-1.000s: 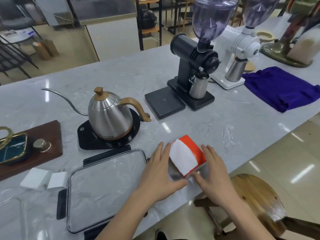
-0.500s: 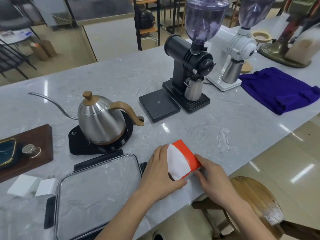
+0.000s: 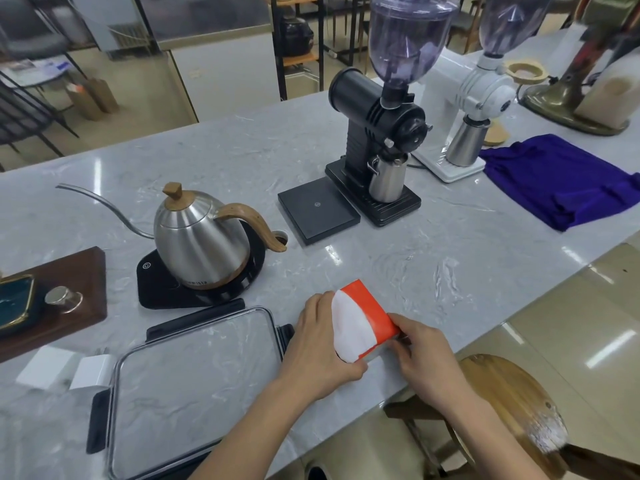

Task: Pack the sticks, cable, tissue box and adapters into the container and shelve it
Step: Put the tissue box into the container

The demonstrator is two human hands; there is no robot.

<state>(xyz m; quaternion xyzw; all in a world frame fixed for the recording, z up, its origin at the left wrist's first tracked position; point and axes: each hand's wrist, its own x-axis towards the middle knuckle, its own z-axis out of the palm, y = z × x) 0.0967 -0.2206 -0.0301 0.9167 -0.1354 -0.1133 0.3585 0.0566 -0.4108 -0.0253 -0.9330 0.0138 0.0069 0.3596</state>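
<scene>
Both forearms reach in from the bottom edge and meet at the near edge of the counter (image 3: 450,237). The left hand (image 3: 320,351) lies palm down, fingers together and curled over the left side of the tissue box (image 3: 363,320), thumb tucked under its near corner. The right hand (image 3: 427,358) comes in from the right, fingers bent and pinched against the box's near right corner. The box is thus gripped from both sides. It is tilted, far end raised, long axis running from near left to far right; whether its lower edge touches the counter cannot be told. It is a small rectangular pack, glossy orange with a broad white panel facing up. Just left of the left hand lies the lid (image 3: 194,386), a flat clear rectangle with rounded corners and black clips, showing the grey marbled stone beneath. Two white adapters (image 3: 69,370) sit side by side at the lid's far left corner. Behind stand a brushed steel kettle (image 3: 199,233) with wooden handle on a black base, and a black grinder (image 3: 377,133).
</scene>
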